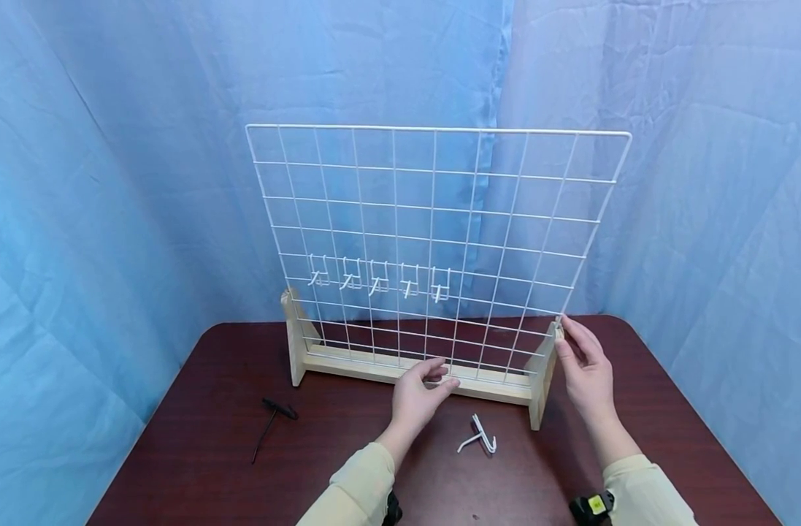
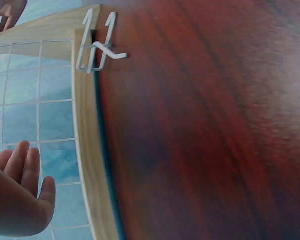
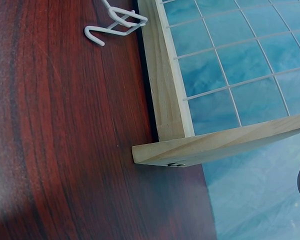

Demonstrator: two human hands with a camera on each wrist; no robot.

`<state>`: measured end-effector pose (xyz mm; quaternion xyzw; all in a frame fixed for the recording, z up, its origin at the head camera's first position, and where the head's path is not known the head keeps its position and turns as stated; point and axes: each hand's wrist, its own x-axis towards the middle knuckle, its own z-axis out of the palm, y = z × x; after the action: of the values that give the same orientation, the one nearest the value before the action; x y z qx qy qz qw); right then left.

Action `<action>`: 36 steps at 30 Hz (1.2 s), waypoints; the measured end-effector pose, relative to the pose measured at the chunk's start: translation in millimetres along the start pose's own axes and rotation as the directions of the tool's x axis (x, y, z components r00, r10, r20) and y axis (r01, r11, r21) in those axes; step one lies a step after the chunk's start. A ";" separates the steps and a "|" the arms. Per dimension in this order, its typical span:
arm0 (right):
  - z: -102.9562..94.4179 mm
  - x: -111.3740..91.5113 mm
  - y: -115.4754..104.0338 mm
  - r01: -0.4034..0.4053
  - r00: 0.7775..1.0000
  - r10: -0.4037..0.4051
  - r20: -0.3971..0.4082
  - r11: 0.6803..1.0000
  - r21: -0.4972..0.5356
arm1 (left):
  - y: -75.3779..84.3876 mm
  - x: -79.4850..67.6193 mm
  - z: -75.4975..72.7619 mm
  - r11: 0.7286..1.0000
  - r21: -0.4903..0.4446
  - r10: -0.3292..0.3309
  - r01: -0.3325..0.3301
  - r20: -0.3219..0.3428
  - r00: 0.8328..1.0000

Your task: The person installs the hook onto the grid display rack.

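A white wire grid panel (image 1: 431, 207) stands upright in a pale wooden stand (image 1: 367, 367). Several white hooks (image 1: 377, 282) hang in a row on its lower left half. My right hand (image 1: 585, 369) pinches the top of the stand's right upright (image 1: 539, 383) between thumb and fingers, at the grid's edge. In front of the bottom rail, my left hand (image 1: 416, 398) hovers with loosely extended fingers and holds nothing. A loose white hook (image 1: 482, 437) lies on the table between the hands; the right wrist view shows only part of this hook (image 3: 122, 22).
On the left of the dark red-brown table (image 1: 196, 431) lies a black hook (image 1: 278, 410) with a long prong. Light blue curtains (image 1: 144, 146) surround the table at the back and sides. A black wrist device (image 1: 592, 505) sits by the right sleeve.
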<state>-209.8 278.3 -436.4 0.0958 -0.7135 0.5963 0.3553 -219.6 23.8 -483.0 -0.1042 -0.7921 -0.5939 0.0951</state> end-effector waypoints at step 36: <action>0.4 0.5 1.8 0.032 0.999 -0.032 -0.006 0.999 0.026 | -34.1 -28.4 13.6 0.957 0.280 -0.019 -0.069 0.302 0.953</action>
<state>-211.3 278.6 -437.5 0.1103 -0.7029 0.6002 0.3654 -202.1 26.1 -525.9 -0.1886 -0.8737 -0.4484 -0.0050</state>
